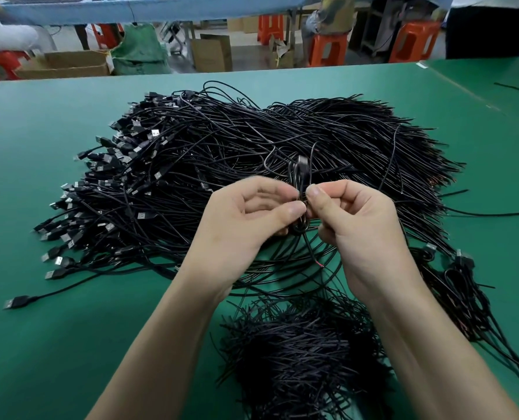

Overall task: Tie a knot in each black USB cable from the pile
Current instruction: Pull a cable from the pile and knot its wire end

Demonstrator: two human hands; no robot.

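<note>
Both hands meet mid-frame: I see left hand (246, 213) and right hand (352, 219) each pinching one looped black USB cable (300, 177), thumbs nearly touching, above the big pile (252, 140) on the green table (40, 153). Smaller heap (297, 347) lies nearer.

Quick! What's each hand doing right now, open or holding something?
Left hand: closed, pinching the looped black cable.
Right hand: closed, pinching the same cable.
</note>
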